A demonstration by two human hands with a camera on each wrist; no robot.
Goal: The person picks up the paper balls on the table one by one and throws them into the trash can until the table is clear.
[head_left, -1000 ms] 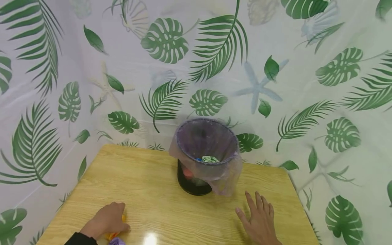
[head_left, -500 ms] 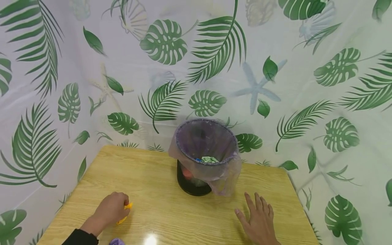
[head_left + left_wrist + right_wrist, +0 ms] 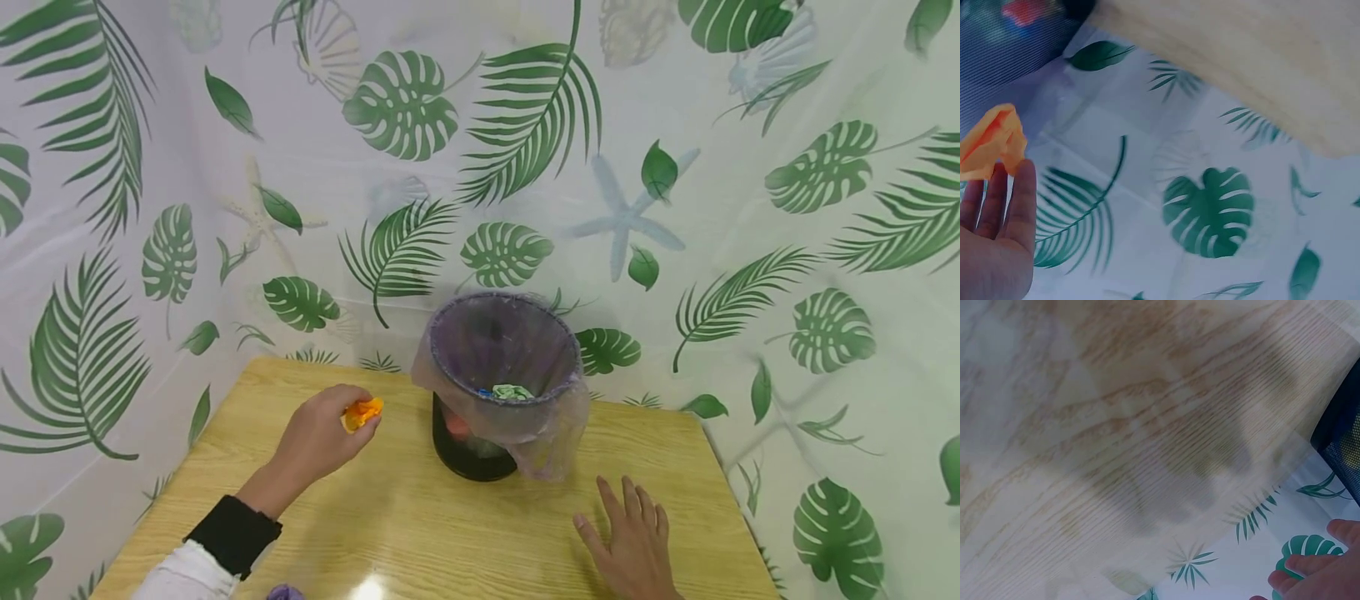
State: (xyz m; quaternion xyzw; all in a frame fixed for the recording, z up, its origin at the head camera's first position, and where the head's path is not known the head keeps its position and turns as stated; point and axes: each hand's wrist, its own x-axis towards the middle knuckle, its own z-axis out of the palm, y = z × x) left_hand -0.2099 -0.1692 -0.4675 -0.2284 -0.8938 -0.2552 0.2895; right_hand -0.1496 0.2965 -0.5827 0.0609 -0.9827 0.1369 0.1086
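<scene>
My left hand (image 3: 322,429) pinches a crumpled orange piece of paper (image 3: 363,413) between thumb and fingers, raised over the table left of the bin. In the left wrist view the orange crumpled paper (image 3: 999,140) shows at the fingertips. A dark mesh trash bin (image 3: 468,454) lined with a translucent purple bag (image 3: 502,333) stands at the back middle, with crumpled green paper (image 3: 512,392) and a bit of blue inside. My right hand (image 3: 633,542) hovers low at the table's right with fingers spread, holding nothing. A purple crumpled piece (image 3: 285,592) lies at the bottom edge.
The wooden table (image 3: 465,533) has its back edge against a white leaf-print curtain (image 3: 300,167), which also runs along both sides. Loose folds of the bag (image 3: 558,446) hang down the bin's right side. A bright light reflection lies near the table's front.
My left hand has picked the orange crumpled paper up off the table and carried it forward and right, toward the bin. My right hand and the bin have stayed in place.
</scene>
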